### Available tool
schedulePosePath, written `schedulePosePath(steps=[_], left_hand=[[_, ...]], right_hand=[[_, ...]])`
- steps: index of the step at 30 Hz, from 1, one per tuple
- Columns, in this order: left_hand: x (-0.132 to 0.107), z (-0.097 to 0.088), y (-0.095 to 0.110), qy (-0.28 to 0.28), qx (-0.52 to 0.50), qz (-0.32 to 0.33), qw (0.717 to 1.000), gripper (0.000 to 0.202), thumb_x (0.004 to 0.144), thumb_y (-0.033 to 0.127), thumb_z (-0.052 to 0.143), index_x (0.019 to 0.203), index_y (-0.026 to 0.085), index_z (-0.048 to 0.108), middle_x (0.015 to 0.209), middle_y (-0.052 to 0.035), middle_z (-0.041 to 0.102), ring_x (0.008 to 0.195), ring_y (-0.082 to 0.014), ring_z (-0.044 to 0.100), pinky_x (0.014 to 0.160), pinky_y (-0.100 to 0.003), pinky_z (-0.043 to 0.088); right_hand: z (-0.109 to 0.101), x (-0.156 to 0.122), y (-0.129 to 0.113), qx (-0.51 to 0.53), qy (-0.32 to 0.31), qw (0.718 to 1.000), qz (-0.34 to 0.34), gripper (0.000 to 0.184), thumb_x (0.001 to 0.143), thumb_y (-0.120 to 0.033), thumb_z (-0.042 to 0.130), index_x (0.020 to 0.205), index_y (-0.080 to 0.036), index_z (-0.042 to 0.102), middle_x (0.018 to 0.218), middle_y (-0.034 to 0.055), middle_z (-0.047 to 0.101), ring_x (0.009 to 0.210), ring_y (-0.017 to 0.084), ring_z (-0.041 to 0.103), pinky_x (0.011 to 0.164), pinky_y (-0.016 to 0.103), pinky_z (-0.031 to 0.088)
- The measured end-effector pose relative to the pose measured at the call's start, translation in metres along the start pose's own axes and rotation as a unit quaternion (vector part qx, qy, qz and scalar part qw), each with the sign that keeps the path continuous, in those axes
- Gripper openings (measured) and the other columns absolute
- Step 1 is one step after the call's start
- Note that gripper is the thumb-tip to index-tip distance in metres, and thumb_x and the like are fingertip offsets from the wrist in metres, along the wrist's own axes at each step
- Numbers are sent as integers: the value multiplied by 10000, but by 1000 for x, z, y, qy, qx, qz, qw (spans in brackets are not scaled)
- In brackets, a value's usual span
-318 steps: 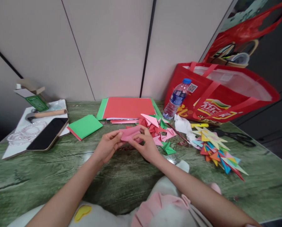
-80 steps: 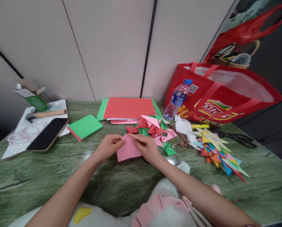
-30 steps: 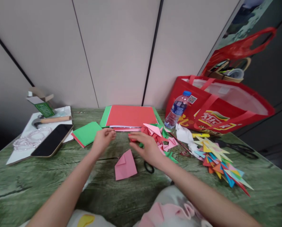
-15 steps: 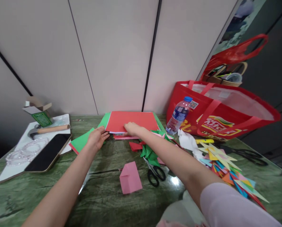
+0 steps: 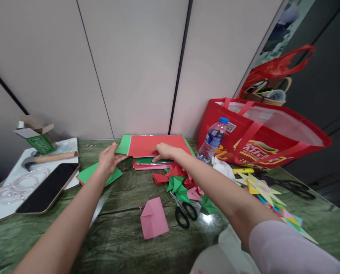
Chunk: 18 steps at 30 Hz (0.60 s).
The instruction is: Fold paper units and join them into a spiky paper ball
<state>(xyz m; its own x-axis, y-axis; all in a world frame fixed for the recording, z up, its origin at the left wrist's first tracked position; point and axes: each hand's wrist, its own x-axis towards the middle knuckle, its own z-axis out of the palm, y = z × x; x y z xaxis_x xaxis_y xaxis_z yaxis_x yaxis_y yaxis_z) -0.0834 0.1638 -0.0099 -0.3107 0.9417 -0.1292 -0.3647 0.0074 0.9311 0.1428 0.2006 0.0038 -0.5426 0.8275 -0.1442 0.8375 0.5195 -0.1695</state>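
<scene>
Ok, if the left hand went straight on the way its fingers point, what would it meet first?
Most likely the paper stack: the left hand is at its left front corner. Whether it would pass under it or along its edge is unclear.

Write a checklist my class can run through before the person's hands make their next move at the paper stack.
1. Left hand at the flat green paper sheet: ok.
2. Right hand at the front edge of the red rectangular paper sheet: ok.
3. Number of sheets gripped: cannot tell.
4. Pink folded paper piece clear of both hands: ok.
5. Black-handled metal scissors well away from the red, green and pink folded-paper pile: not ok, right beside it.
6. Blue cap on the clear plastic bottle: ok.
</scene>
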Motion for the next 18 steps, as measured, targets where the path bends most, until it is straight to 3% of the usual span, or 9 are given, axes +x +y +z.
schedulePosePath(steps=[3, 6, 8, 11, 13, 18], left_hand=[[-2, 3, -6, -37, 23, 6, 999, 69, 812, 146, 551, 864, 118, 515, 794, -86, 620, 750, -212, 674, 728, -419, 552], [-8, 8, -22, -85, 77, 36, 993, 214, 796, 220, 587, 976, 158, 490, 951, -116, 639, 830, -224, 667, 771, -435, 526], [-10, 11, -33, -116, 137, 61, 982, 333, 707, 206, 679, 993, 180, 510, 985, -106, 645, 885, -229, 651, 824, -423, 497], [-7, 15, -45, -185, 245, 95, 947, 405, 445, 75, 798, 790, 194, 625, 929, -77, 675, 1050, -267, 571, 938, -370, 415], [-2, 17, -46, -219, 307, 115, 919, 359, 364, 34, 793, 638, 210, 644, 893, -66, 687, 1096, -280, 535, 959, -328, 386], [10, 20, -40, -243, 417, 142, 864, 171, 445, 149, 769, 503, 229, 629, 700, -34, 695, 892, -260, 616, 845, -286, 426]], right_hand=[[0, 2, 4, 8, 2, 1000, 12, 453, 721, -395, 668, 1113, -172, 624, 1116, 99, 647, 1013, 221, 593, 781, 230, 433], [-3, 3, 11, 13, 13, 999, 38, 276, 826, -313, 550, 1024, -155, 662, 1016, 99, 680, 923, 203, 619, 725, 225, 429], [-4, 2, 17, 18, 23, 998, 59, 268, 864, -288, 482, 973, -130, 669, 953, 106, 686, 851, 194, 625, 673, 224, 422], [-5, -1, 26, 28, 33, 995, 86, 295, 876, -311, 451, 943, -112, 658, 907, 99, 678, 774, 178, 615, 604, 221, 405], [-5, -2, 31, 34, 35, 994, 98, 294, 875, -321, 448, 930, -114, 650, 893, 85, 672, 745, 166, 603, 576, 216, 395], [-5, -1, 32, 47, 27, 992, 112, 312, 883, -345, 428, 895, -121, 645, 870, 70, 665, 731, 160, 599, 568, 222, 401]])
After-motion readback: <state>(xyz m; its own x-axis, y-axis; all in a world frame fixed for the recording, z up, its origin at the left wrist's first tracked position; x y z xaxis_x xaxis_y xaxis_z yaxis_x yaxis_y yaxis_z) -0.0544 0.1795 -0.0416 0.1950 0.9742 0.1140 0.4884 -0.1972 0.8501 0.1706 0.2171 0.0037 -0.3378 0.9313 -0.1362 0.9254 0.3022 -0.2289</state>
